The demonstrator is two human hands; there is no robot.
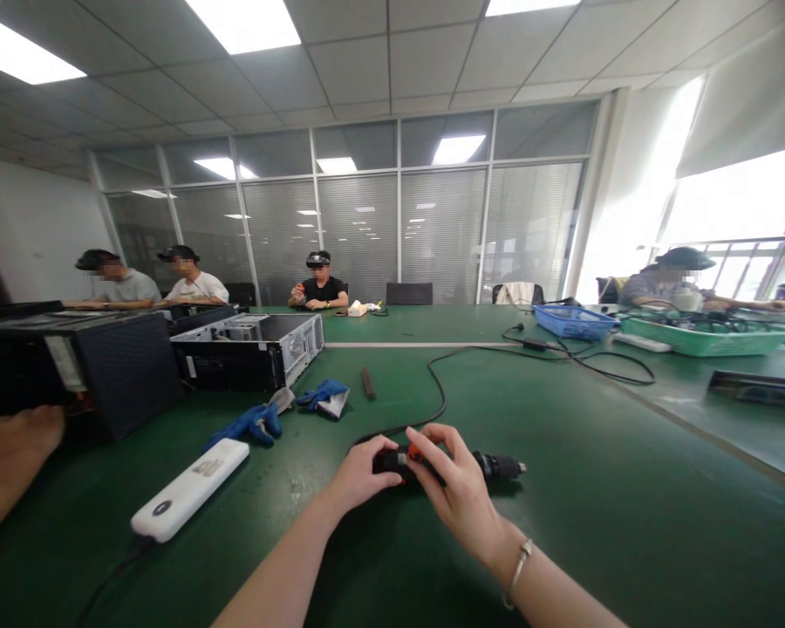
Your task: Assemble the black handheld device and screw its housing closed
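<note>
A black corded power screwdriver (497, 465) lies on the green table in front of me, its metal tip pointing right. My left hand (366, 471) is closed around the rear of its body, thumb and fingers on either side. Over the middle of the tool is my right hand (450, 475), pinching a small orange-red part (415, 452) between thumb and fingers. Whether that part is fixed to the tool or loose cannot be made out. My fingers cover much of the body. A black cable (440, 392) runs from behind the tool toward the back right.
To my left are a white power strip (193, 488), blue gloves (252, 425), a dark bar (367, 384) and an open computer case (249, 349). Another person's hand (23, 436) touches a black case (124, 366). A blue basket (572, 324) and green basket (699, 342) stand back right.
</note>
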